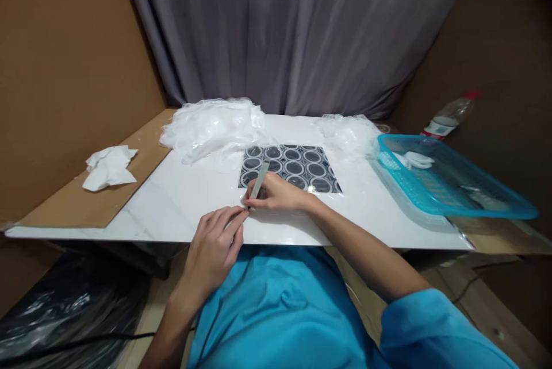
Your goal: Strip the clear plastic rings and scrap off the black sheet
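Note:
My right hand (278, 192) is closed, pen-like, around a slim flat grey tool, which looks like tweezers (260, 178). Its lower end points down to the white tabletop beside my left fingertips. My left hand (218, 235) rests near the front edge with thumb and fingers drawn together. Whatever lies between those fingertips is too small and too covered to make out. Just beyond my right hand, a black sheet with rows of pale rings (314, 170) lies flat on the table, partly hidden by the hand and tool.
Crumpled clear plastic bags (211, 127) are heaped at back left, with a smaller plastic pile (349, 134) at back right. A blue basket (457, 208) stands right, beside a red-capped bottle (448, 119). White tissue (110, 169) lies on cardboard at left. Cardboard walls flank the table.

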The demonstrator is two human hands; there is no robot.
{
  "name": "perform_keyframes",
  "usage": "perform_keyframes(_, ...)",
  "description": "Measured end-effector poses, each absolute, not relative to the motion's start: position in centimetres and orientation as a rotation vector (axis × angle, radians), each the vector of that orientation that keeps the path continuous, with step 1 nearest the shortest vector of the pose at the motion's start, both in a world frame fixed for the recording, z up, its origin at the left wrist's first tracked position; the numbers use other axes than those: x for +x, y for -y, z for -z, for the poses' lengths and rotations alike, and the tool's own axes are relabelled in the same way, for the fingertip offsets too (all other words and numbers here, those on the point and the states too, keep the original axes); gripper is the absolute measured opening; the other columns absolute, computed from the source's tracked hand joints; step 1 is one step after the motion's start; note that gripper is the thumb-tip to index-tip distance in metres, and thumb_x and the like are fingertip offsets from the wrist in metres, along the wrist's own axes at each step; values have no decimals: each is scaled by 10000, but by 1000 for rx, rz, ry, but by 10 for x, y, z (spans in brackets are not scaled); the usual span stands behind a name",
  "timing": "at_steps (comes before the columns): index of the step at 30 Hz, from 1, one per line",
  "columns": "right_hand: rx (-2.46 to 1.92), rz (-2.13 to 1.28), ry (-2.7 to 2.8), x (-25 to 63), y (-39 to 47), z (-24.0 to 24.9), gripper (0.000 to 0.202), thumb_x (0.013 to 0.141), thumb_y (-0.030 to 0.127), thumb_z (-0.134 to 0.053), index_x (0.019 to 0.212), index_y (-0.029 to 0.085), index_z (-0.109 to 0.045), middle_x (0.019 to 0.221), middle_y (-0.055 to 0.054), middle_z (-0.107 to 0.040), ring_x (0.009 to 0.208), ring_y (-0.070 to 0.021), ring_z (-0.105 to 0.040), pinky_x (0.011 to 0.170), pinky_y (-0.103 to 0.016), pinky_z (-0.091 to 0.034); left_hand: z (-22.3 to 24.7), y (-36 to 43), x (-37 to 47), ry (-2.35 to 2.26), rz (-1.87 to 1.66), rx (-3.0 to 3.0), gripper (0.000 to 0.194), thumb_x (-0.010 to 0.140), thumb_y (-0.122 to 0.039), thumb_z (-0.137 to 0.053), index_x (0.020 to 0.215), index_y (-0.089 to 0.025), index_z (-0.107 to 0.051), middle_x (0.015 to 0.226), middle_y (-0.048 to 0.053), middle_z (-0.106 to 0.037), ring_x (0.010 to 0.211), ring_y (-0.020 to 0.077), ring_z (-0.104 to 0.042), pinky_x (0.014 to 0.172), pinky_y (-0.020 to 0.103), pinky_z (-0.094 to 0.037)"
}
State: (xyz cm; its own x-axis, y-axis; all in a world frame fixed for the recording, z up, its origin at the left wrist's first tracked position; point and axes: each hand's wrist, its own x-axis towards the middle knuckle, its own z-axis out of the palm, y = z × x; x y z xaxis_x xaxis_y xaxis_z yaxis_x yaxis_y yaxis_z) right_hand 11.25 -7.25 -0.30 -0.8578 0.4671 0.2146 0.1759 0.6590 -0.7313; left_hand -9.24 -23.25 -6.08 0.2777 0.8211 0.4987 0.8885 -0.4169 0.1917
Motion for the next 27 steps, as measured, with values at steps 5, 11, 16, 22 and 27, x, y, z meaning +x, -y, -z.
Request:
perform_keyframes(5,-366,-592,2722,112,78,3,159,1074,254,-684,949,175,-742,925,-59,-742,790,-179,-631,708,-285,-415,62,233,-91,1625,809,-2379,416,1112,-180,-529,1486,-253,-698,1456,105,-743,1336,299,-687,1108,496,-499)
perform_keyframes(11,-290,-7,2885,111,82,13,103,1074,114,-616,1071,178,-697,1031,-88,-722,918,-209,-639,693,-314,-353,65,232,-88,1635,816,-2341,356,1115,-181,-528,1417,-204,-716,1445,126,-748,1333,308,-689,1105,497,-501)
perform_keyframes(16,-448,87,2838,109,71,16,150,1073,60,-580,1068,169,-681,1056,-102,-710,982,-226,-632,739,-312,-390,66,234,-84,1665,840,-2334,402,1099,-131,-523,1450,-235,-689,1454,102,-743,1341,299,-673,1109,494,-469)
perform_keyframes(22,-809,2,2622,112,45,12,243,1023,-16,-549,1102,169,-684,1073,-103,-703,964,-233,-616,771,-318,-400,66,233,-83,1677,866,-2332,403,1108,-138,-538,1467,-261,-672,1439,75,-748,1350,284,-668,1116,493,-431)
perform_keyframes(27,-970,-3,2302,137,17,10,171,1118,119,-512,1036,193,-643,1026,-95,-689,897,-231,-610,803,-324,-422,65,230,-83,1687,873,-2314,353,1109,-155,-538,1403,-263,-700,1421,73,-760,1333,288,-685,1122,500,-417)
